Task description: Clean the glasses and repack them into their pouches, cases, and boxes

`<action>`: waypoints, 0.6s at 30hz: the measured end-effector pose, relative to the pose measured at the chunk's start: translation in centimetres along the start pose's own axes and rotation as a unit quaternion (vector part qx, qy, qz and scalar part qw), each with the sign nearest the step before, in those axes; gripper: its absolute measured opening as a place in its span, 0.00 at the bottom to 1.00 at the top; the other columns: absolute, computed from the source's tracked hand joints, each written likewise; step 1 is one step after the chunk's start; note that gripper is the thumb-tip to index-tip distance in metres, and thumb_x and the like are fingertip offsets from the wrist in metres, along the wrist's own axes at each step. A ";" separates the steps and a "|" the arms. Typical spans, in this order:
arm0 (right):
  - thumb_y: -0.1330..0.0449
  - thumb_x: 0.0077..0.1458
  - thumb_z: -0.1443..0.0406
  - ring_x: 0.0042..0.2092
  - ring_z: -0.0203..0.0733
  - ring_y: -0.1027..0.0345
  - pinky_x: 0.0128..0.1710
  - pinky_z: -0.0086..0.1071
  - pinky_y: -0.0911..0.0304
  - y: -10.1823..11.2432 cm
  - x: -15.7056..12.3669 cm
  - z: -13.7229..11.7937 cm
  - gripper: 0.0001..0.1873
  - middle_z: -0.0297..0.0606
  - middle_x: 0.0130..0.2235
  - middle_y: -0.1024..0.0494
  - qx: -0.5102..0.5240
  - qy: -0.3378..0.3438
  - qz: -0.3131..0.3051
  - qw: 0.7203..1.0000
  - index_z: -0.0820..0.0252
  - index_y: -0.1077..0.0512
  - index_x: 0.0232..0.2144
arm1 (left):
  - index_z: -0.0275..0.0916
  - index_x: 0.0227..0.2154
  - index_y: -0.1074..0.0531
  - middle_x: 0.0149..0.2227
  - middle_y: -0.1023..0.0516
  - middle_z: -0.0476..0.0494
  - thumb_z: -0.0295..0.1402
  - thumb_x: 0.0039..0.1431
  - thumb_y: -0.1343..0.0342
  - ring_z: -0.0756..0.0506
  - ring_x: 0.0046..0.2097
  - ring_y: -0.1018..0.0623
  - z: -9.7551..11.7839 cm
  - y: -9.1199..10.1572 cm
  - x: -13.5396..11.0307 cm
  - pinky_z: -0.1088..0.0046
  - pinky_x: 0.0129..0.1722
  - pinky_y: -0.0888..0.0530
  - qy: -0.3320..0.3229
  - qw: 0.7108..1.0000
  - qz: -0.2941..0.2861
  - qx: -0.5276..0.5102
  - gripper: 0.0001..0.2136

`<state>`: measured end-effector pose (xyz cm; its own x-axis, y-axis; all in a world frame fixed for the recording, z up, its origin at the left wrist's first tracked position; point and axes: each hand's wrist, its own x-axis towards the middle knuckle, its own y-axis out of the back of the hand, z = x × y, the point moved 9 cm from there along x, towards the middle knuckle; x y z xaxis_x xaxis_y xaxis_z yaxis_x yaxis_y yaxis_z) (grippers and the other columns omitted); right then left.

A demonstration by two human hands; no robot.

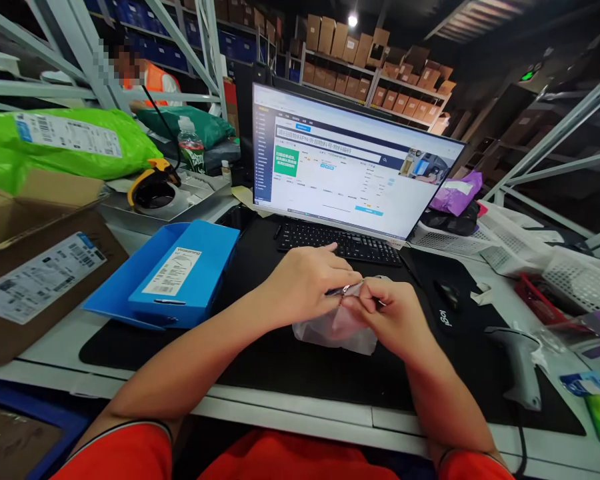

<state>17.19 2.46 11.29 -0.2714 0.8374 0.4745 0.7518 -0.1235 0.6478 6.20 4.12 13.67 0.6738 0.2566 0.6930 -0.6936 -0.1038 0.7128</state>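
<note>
Over the black desk mat, my two hands meet in front of the keyboard at a translucent plastic bag (337,335) with a pinkish tint. My left hand (307,277) is closed, and a small shiny metal piece (349,289) shows between its fingers; its kind is not clear. Beside it, my right hand (397,310) is closed, pinching the upper edge of the bag. The bag's lower part hangs just above or rests on the mat; I cannot tell which. Fingers hide most of its top.
A blue box (185,273) with its flap out and a brown carton (40,287) stand at left. Behind are a keyboard (340,243) and a monitor (350,160). To the right lie a mouse (447,295), a barcode scanner (520,367) and white baskets (580,277).
</note>
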 end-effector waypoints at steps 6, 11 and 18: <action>0.36 0.59 0.64 0.23 0.29 0.52 0.23 0.26 0.54 0.0 0.1 0.5 0.27 0.26 0.20 0.44 0.072 0.051 -0.148 0.985 0.58 0.49 0.18 | 0.42 0.40 0.21 0.40 0.16 0.51 0.25 0.54 0.41 0.48 0.42 0.17 -1.6 0.7 0.0 0.57 0.65 0.33 0.058 0.995 0.016 -0.079 0.12; 0.33 0.56 0.64 0.23 0.28 0.52 0.22 0.26 0.54 1.8 -0.2 1.7 0.29 0.26 0.19 0.43 0.114 0.028 -0.186 0.976 0.58 0.49 0.17 | 0.43 0.38 0.20 0.40 0.15 0.53 0.24 0.53 0.41 0.49 0.39 0.17 -2.6 0.6 0.0 0.60 0.66 0.34 0.107 0.986 0.016 -0.127 0.11; 0.32 0.54 0.61 0.24 0.31 0.44 0.24 0.26 0.51 0.2 0.3 2.4 0.26 0.28 0.20 0.36 0.067 -0.072 0.013 0.995 0.58 0.45 0.18 | 0.43 0.41 0.20 0.43 0.16 0.50 0.24 0.53 0.43 0.44 0.45 0.17 -2.1 -0.1 -0.1 0.52 0.64 0.33 0.107 0.993 0.007 -0.041 0.14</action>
<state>18.65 3.95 10.13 -0.1692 0.9040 0.3926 0.8328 -0.0819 0.5475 5.62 6.16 13.32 0.6001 0.4546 0.6582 -0.7270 -0.0333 0.6858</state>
